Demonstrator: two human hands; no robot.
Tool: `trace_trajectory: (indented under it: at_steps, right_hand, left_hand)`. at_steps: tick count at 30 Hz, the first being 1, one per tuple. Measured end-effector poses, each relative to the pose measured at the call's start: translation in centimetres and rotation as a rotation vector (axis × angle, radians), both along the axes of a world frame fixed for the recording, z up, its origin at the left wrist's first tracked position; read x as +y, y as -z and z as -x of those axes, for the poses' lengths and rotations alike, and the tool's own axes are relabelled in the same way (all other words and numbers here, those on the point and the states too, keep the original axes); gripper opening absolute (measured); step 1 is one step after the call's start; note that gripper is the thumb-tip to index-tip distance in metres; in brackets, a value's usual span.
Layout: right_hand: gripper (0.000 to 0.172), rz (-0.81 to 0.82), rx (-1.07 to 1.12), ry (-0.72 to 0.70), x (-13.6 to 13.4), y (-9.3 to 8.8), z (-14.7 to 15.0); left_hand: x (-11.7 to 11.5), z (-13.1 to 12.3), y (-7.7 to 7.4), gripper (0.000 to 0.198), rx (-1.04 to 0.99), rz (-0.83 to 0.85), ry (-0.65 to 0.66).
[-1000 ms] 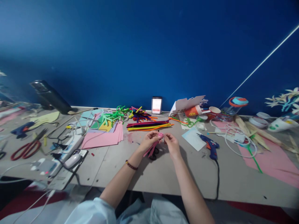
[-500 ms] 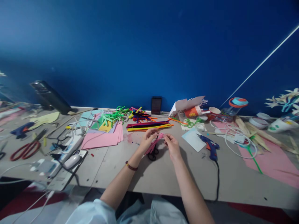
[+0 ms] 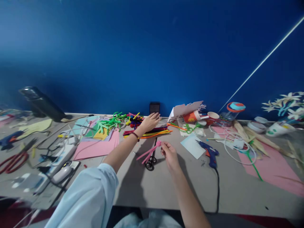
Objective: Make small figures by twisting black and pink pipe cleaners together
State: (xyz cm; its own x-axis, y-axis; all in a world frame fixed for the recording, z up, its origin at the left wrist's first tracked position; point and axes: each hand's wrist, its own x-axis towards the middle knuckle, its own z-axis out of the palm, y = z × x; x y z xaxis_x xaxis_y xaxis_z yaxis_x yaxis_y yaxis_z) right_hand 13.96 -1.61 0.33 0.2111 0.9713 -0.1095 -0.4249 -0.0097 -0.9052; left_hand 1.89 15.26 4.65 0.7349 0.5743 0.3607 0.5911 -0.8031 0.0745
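Note:
My right hand (image 3: 169,154) pinches the top of a bundle of pink pipe cleaners (image 3: 151,151), whose loose ends spread to the left. Under it on the table lies a pair of black-handled scissors (image 3: 149,166). My left hand (image 3: 150,123) stretches forward with its fingers extended, just in front of a dark phone-like device (image 3: 154,108) propped against the wall. Whether its fingertips touch the device I cannot tell. Straight pipe cleaners (image 3: 154,133) in several colours lie beneath that hand, partly covered by the wrist.
Green bent pipe cleaners (image 3: 113,123) and pink paper sheets (image 3: 97,148) lie left. On the right are a blue glue gun (image 3: 210,151) with its cord, a pale blue sheet (image 3: 193,145), a tipped red cup (image 3: 190,117) and coiled white cable (image 3: 237,144). A power strip (image 3: 57,164) sits front left.
My left hand has let go of the pink pipe cleaners and reached forward to the device by the wall. My right hand keeps hold of them, slightly lower. The view has shifted a little.

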Motion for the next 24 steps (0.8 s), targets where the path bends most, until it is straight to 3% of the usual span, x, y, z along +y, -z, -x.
trace_trajectory:
  at_steps: [5,10,13,15,18,20,24]
  right_hand:
    - [0.032,0.028,0.034,-0.013,0.0,-0.2,-0.1]
    - [0.033,0.046,0.046,-0.015,-0.1,-0.3,-0.1]
    - [0.034,0.041,0.021,0.010,-0.2,-0.4,0.0]
    - [0.035,0.042,0.003,0.023,-0.2,-0.5,0.0]
    - [0.036,0.052,-0.017,0.030,-0.1,-0.3,0.0]
    - [0.036,0.059,-0.031,0.045,-0.1,-0.2,-0.1]
    - [0.036,0.060,-0.046,0.085,-0.1,-0.1,0.0]
  left_hand:
    - [3.8,2.0,-1.0,0.053,0.200,-0.051,-0.010]
    - [3.5,3.2,-4.1,0.053,-0.023,-0.129,-0.180]
    - [0.8,2.8,-4.4,0.048,-0.327,-0.048,-0.303]
    - [-2.1,2.1,-3.5,0.042,-0.574,0.157,-0.358]
    - [-7.3,1.2,-1.3,0.048,-0.868,0.656,-0.234]
    - [-10.6,0.7,0.1,0.047,-0.953,0.870,-0.153]
    - [-14.8,-0.1,1.7,0.035,-1.000,0.926,-0.157]
